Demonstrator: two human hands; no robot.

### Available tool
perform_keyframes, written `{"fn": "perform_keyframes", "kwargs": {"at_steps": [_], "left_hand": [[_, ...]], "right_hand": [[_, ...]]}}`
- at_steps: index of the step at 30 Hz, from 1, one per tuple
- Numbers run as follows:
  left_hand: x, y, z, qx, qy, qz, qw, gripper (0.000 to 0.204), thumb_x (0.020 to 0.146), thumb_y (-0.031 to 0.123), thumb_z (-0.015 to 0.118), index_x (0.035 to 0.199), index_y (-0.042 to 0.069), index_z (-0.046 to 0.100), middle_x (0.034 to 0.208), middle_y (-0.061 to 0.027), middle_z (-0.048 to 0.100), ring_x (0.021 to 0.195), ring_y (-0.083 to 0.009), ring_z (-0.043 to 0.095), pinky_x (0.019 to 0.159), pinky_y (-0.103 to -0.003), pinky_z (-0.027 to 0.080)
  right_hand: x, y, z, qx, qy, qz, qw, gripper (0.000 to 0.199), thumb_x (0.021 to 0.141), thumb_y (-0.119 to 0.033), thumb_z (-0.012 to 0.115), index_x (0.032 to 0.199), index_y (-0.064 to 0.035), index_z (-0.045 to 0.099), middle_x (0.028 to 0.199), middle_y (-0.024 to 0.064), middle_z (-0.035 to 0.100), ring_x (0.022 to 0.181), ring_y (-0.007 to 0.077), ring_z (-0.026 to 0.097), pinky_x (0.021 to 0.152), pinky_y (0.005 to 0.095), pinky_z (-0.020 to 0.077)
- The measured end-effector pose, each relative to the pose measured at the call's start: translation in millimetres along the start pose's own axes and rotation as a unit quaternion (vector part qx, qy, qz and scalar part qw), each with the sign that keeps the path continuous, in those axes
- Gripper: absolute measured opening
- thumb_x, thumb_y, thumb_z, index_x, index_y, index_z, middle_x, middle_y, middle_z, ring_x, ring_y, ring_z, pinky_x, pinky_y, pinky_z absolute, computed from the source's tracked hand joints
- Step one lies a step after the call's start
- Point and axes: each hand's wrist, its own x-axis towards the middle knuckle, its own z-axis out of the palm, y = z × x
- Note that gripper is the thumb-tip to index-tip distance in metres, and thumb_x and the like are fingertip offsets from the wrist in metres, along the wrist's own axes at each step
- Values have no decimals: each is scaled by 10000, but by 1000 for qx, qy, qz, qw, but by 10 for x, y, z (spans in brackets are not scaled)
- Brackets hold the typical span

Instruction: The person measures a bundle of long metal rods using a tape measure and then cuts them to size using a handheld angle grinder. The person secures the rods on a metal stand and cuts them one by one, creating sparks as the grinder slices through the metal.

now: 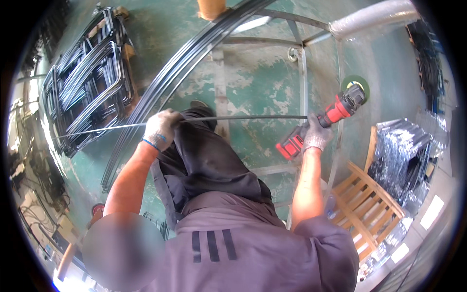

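Observation:
My left hand (162, 128), in a pale work glove, is closed around a long thin metal rod (248, 117). The rod runs crosswise in front of my dark trousers, its left part reaching out past a pile of bent frames. My right hand (317, 135), gloved too, grips a red and black cordless angle grinder (336, 111) by its body. At the grinder's far end is a round disc (362, 86), yellow and green. The rod's right end meets or passes behind my right hand; whether they touch I cannot tell.
A bundle of long rods (175, 63) slants across a metal stand (304, 73). Bent black tube frames (92, 78) are stacked at the left. To the right lie a wooden pallet (365, 204) and plastic-wrapped goods (399, 151). A wrapped roll (372, 19) sits at the far right.

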Motion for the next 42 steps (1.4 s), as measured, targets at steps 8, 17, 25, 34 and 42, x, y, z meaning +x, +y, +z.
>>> {"fn": "perform_keyframes", "kwargs": {"at_steps": [8,17,25,34,42], "left_hand": [[460,54,155,-13,-29,-42,999,160,1002,202,739,1112,111,811,1113,-161,780,1134,-422,730,987,-518,585],[824,331,746,-28,-33,-64,997,150,1005,237,735,1068,147,837,1078,-148,789,1120,-404,739,972,-503,587],[957,442,776,-4,-4,-51,999,110,1000,192,714,1005,128,805,1038,-166,774,1087,-415,737,948,-521,585],[988,458,919,-5,18,-60,998,128,1009,208,691,1005,130,792,1041,-166,766,1086,-417,733,945,-526,583],[946,492,874,-10,25,-61,998,144,1030,239,702,1008,129,792,1055,-150,774,1090,-406,742,941,-507,590]], "right_hand": [[48,421,14,36,13,52,998,275,901,2,826,1144,-32,702,741,48,652,549,158,616,494,344,482],[-62,378,29,-15,-71,83,994,388,931,-18,830,1290,-6,684,845,42,673,651,157,653,611,357,527],[-408,266,-626,-45,-286,111,951,349,903,-52,825,1233,17,734,981,47,747,822,160,721,756,341,587],[-816,478,-851,-52,-419,257,869,417,960,-221,919,1278,-13,747,1057,47,769,900,156,726,828,336,602],[-790,561,-782,24,-419,226,879,493,921,-263,961,1283,-18,733,1016,57,753,828,167,721,773,344,614]]}}
